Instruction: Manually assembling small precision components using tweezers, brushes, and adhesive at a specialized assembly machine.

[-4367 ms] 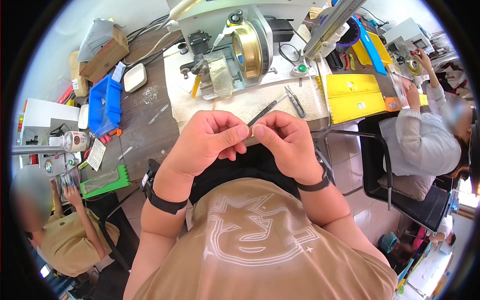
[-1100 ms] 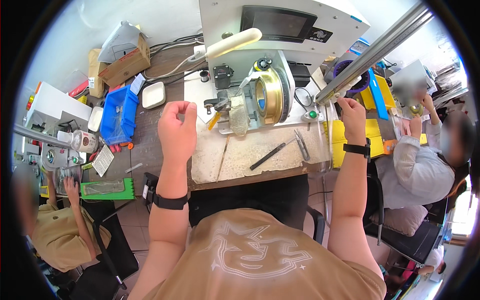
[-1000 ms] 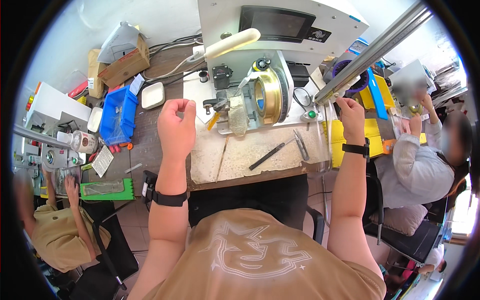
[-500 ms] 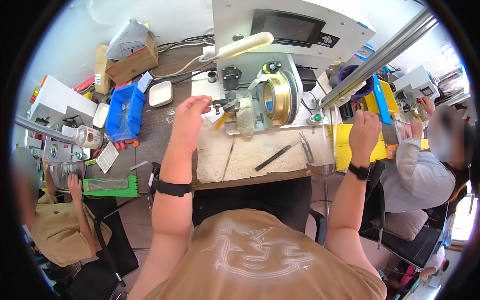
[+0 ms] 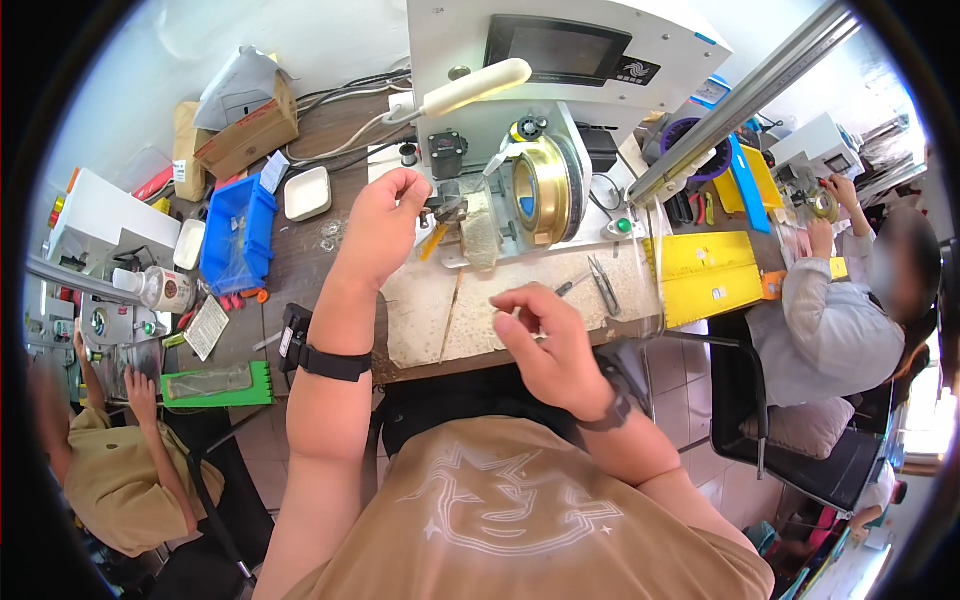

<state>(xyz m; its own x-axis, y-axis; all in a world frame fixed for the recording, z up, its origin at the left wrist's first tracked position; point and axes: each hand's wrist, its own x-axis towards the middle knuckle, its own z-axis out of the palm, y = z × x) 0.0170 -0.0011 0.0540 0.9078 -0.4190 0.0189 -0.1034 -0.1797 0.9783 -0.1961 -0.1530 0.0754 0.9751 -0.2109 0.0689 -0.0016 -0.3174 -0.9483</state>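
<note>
Dark angular metal clamp [image 5: 453, 209] could be catching my pinched left hand [image 5: 383, 222] if I'm overreaching; right hand [image 5: 556, 348] is hovering half-open, holds unclear

Bright light washed the counter [image 5: 300, 290], glare blazed from the window [image 5: 928, 425] at right, edges bowed into black, nearby heads [image 5: 905, 262] blurred!

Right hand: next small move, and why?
Probably raise the right hand toward the left hand: the left is up by the machine, fingers curled, left of the gold wheel, while the right hovers lower, near the front edge of the bench. Whether either holds something is too small to tell.
</note>
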